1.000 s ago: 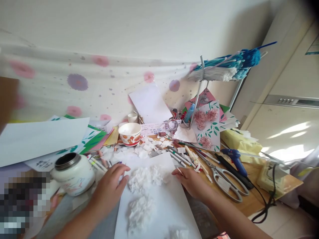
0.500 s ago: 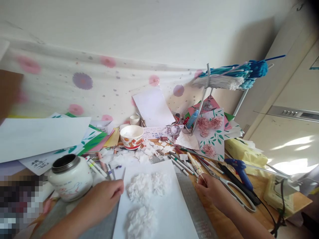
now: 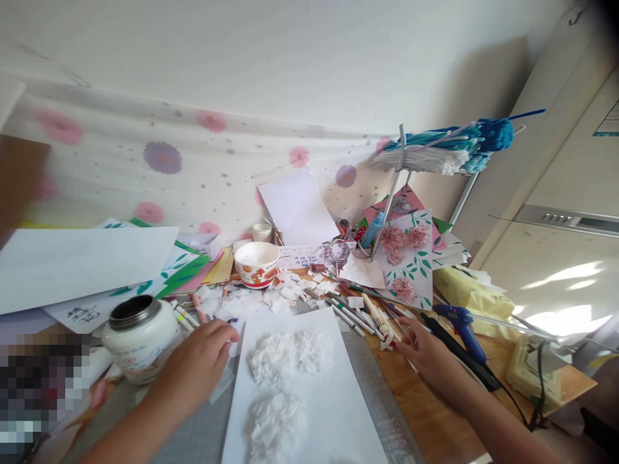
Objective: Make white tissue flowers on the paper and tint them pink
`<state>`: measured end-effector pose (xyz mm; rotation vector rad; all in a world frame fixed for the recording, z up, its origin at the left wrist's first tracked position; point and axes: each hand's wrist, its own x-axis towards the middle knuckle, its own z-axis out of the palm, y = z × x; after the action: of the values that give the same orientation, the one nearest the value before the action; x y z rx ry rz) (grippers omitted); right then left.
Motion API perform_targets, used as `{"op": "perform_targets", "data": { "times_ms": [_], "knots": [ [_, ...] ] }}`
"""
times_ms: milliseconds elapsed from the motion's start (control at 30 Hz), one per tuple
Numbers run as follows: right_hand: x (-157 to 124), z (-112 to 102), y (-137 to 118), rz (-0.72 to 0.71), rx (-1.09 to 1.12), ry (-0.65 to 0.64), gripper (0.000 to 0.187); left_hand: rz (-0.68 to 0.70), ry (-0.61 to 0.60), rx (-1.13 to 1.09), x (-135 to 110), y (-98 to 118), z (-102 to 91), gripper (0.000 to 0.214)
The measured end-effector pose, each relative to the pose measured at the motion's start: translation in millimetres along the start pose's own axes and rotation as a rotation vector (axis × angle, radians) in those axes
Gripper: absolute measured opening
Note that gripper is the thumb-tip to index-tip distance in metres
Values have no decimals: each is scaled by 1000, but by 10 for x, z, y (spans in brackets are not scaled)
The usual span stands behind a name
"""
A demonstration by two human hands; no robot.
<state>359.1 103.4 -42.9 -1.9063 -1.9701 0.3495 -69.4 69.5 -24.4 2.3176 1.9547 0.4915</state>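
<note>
My left hand [image 3: 206,354] hovers at the left edge of a white paper sheet [image 3: 333,399], its fingers bent and the thumb apart, with nothing visible in it. Three puffy clusters of crumpled white paper sit on the sheet: one at upper left [image 3: 273,357], a smaller one beside it [image 3: 313,351] and one lower down [image 3: 278,425]. On the right, my right hand [image 3: 418,351] has its fingers spread over the pens and sticks, close to a pale hand-shaped stick [image 3: 380,316]. The scissors are mostly hidden beneath that hand.
Torn white paper scraps [image 3: 278,299] lie behind the sheet, near a patterned paper bowl [image 3: 256,265]. A white jar [image 3: 142,341] stands at left. Several markers [image 3: 348,316], a blue glue gun [image 3: 464,332] and a flower picture [image 3: 406,258] are on the right. Grey mat [image 3: 372,386] underneath.
My right hand has let go of a thin stick, opened and moved slightly right, over the scissors. My left hand has loosened from a closed fist and shifted slightly up.
</note>
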Motion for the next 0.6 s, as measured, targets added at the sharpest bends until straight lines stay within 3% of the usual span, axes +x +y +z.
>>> {"op": "perform_targets", "data": {
  "times_ms": [167,300,400,600],
  "knots": [
    [333,-149,82,31,-43,139,33,9,63,-42,9,-14,47,29],
    [311,-175,43,36,-44,204,25,1,78,-104,-5,33,50,29],
    [153,-93,-85,6,3,153,19,-46,-25,-113,-33,99,30,27],
    [-105,203,-524,-166,148,-115,20,-62,-207,-65,-87,207,16,19]
  ]
}}
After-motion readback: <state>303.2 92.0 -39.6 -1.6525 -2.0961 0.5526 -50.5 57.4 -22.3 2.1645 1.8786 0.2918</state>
